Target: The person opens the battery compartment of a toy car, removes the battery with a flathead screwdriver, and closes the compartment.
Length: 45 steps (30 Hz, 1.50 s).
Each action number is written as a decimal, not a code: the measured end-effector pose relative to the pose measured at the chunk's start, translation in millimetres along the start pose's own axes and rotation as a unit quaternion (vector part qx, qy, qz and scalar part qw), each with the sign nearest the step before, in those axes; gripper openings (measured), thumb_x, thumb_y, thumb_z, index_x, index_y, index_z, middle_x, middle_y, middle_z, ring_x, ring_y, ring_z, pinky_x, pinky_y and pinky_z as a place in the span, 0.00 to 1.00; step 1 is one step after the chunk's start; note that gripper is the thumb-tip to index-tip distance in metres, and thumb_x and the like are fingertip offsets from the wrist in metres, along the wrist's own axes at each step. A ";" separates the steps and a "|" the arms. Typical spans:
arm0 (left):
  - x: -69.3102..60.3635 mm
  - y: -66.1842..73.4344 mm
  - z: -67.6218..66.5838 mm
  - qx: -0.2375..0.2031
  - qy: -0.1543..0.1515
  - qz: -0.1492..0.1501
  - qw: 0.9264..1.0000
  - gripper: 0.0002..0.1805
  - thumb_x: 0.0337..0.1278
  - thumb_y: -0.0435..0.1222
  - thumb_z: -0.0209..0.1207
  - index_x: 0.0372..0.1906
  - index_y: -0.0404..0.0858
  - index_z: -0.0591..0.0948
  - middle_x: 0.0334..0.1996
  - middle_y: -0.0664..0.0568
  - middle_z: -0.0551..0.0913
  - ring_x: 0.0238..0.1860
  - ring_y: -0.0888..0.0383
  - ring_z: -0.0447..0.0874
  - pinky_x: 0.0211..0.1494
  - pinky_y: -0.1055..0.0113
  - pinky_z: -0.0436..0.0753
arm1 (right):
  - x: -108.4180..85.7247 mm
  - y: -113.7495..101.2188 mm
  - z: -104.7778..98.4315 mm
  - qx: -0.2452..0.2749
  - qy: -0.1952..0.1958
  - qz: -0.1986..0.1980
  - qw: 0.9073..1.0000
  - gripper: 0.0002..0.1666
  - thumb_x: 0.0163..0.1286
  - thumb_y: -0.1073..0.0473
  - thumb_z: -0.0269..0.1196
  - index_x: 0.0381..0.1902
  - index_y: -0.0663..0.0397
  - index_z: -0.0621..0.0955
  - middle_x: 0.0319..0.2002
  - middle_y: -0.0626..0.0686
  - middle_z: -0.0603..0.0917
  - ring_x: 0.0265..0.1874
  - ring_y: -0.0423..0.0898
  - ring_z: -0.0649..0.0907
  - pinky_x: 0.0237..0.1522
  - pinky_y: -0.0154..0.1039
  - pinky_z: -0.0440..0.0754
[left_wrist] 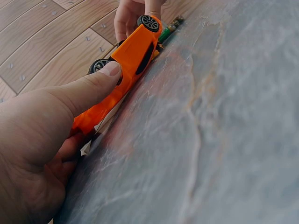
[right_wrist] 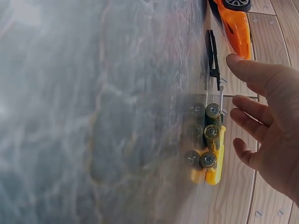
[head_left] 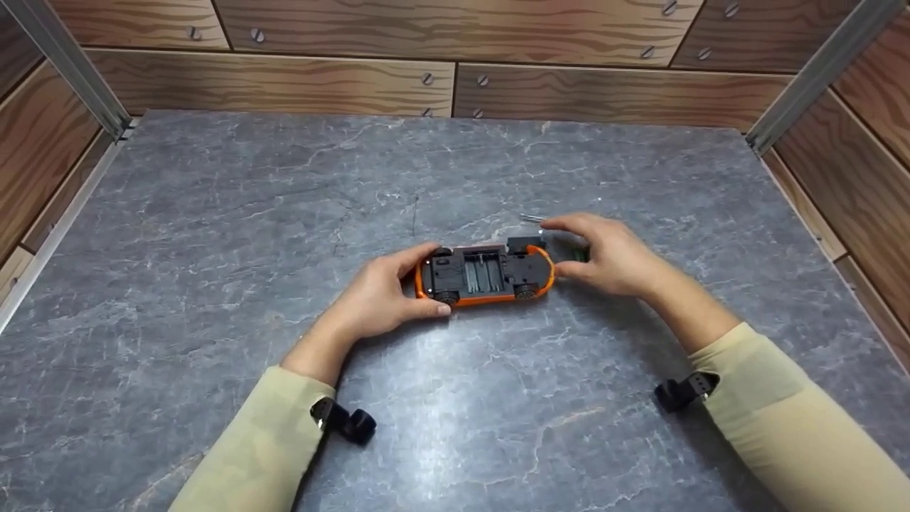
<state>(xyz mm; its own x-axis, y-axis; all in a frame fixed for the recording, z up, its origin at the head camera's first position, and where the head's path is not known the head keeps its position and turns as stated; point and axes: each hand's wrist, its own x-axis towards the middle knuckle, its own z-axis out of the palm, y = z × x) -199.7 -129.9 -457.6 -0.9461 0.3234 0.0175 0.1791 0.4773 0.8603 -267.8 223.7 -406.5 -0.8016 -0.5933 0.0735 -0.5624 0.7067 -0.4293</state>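
An orange toy car (head_left: 526, 272) lies upside down, its black underside and an uncovered battery compartment (head_left: 483, 272) facing up. At its left end my left hand (head_left: 370, 295) grips it, thumb on the near side and fingers on the far side. My right hand (head_left: 615, 256) is at the other end with fingers apart. Its thumb tip is at the car's end; whether it touches, I cannot tell. In the right wrist view, three batteries (right_wrist: 211, 132) lie beside a yellow screwdriver handle (right_wrist: 216, 172), close to the right fingers. A thin black cover (right_wrist: 213, 60) is between them and the car.
The grey marbled tabletop (head_left: 441, 398) extends around both hands. Wood-patterned panels (head_left: 341, 82) stand along the back and sides, with metal posts (head_left: 825, 78) at the corners. The screwdriver's metal shaft (head_left: 532, 217) shows just beyond the right fingertips.
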 end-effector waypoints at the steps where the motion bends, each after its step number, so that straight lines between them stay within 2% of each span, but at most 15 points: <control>1: 0.1 -0.1 0.1 0.002 0.000 0.002 1.000 0.54 0.47 0.49 0.83 0.81 0.45 0.70 0.72 0.51 0.79 0.65 0.58 0.79 0.77 0.58 0.69 | 0.1 0.1 0.3 0.000 -0.001 -0.001 1.000 0.39 0.66 0.58 0.76 0.74 0.55 0.77 0.71 0.61 0.78 0.71 0.64 0.74 0.74 0.64 0.67; 5: 0.3 -0.9 -0.1 0.003 0.003 0.013 1.000 0.53 0.48 0.48 0.83 0.80 0.44 0.70 0.72 0.52 0.79 0.69 0.58 0.76 0.78 0.57 0.67 | 1.6 0.8 1.7 0.000 -0.004 -0.002 1.000 0.39 0.66 0.59 0.75 0.74 0.55 0.76 0.72 0.61 0.78 0.72 0.64 0.74 0.75 0.64 0.67; 16: -1.4 -2.0 0.5 -0.003 0.002 0.007 1.000 0.54 0.47 0.47 0.83 0.80 0.43 0.69 0.73 0.52 0.77 0.69 0.57 0.77 0.79 0.59 0.67 | 4.6 2.6 5.5 0.002 -0.016 0.002 1.000 0.39 0.67 0.59 0.74 0.75 0.55 0.75 0.72 0.62 0.77 0.71 0.65 0.74 0.75 0.65 0.67; 27: -0.3 -1.2 1.0 -0.005 0.000 0.003 1.000 0.54 0.46 0.47 0.83 0.80 0.44 0.70 0.72 0.52 0.79 0.63 0.58 0.81 0.77 0.58 0.70 | 7.2 5.0 8.8 -0.005 -0.017 -0.003 1.000 0.39 0.66 0.58 0.74 0.74 0.56 0.76 0.71 0.63 0.78 0.71 0.66 0.75 0.75 0.63 0.68; 35: -0.3 -1.3 0.5 0.007 0.003 0.014 1.000 0.54 0.47 0.49 0.83 0.80 0.43 0.70 0.72 0.52 0.78 0.69 0.57 0.77 0.78 0.57 0.68 | 9.2 5.3 10.7 -0.005 -0.015 -0.003 1.000 0.38 0.66 0.58 0.73 0.73 0.56 0.77 0.69 0.60 0.80 0.70 0.62 0.76 0.74 0.60 0.69; 39: -0.6 -0.8 0.2 0.010 0.004 0.009 1.000 0.54 0.47 0.49 0.83 0.80 0.44 0.70 0.72 0.52 0.79 0.67 0.58 0.78 0.77 0.57 0.69 | 10.3 5.1 11.3 -0.006 -0.018 0.000 1.000 0.39 0.66 0.57 0.74 0.74 0.56 0.77 0.69 0.61 0.80 0.70 0.63 0.77 0.74 0.61 0.70; 45: -0.2 -0.4 0.0 0.018 0.002 0.007 1.000 0.54 0.48 0.50 0.82 0.81 0.45 0.70 0.73 0.52 0.77 0.71 0.56 0.75 0.79 0.57 0.66 | 11.5 5.8 12.4 -0.001 -0.020 -0.003 1.000 0.39 0.68 0.54 0.75 0.73 0.56 0.77 0.69 0.61 0.81 0.69 0.63 0.78 0.73 0.61 0.71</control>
<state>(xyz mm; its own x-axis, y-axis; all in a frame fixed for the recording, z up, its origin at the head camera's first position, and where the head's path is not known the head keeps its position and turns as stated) -199.6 -130.1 -457.9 -0.9444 0.3272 0.0317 0.2022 0.5021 0.8408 -277.8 216.2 -419.3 -0.7891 -0.6129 0.0409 -0.5682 0.7031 -0.4275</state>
